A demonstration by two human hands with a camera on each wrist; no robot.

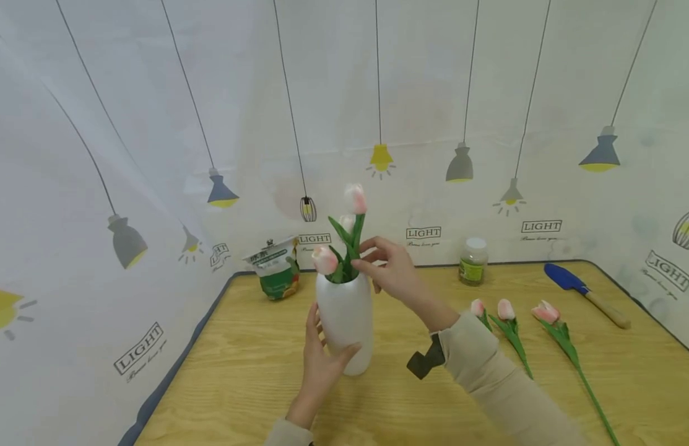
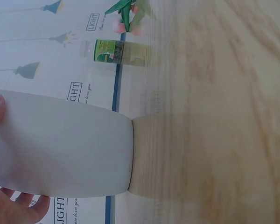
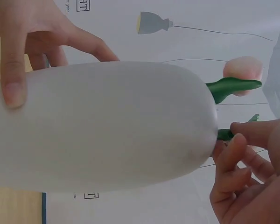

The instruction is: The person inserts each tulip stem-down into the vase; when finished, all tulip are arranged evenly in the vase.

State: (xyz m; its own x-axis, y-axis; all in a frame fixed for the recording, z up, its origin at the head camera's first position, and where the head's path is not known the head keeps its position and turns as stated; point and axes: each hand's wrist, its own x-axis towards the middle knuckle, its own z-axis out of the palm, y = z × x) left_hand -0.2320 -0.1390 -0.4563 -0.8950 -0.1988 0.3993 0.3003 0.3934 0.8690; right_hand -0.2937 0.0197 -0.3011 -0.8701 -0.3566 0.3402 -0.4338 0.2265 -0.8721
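Note:
A white vase (image 1: 345, 319) stands upright on the wooden table, with several pink-and-white tulips (image 1: 355, 199) rising from its mouth. Low on its side, my left hand (image 1: 320, 365) grips the vase, thumb across the front and fingers round the far left side. In the left wrist view the base of the vase (image 2: 84, 149) sits on the tabletop. At the rim, my right hand (image 1: 394, 272) pinches the green stem of a tulip between thumb and fingers. The right wrist view shows that green stem (image 3: 225, 134) between the fingertips, just beyond the vase mouth.
Several loose tulips (image 1: 561, 334) lie on the table at the right. Behind them are a blue-bladed trowel (image 1: 586, 294) and a lidded jar (image 1: 473, 263). A green-and-white pouch (image 1: 276, 271) stands at the back left. Printed curtains enclose the wooden table (image 1: 255, 371).

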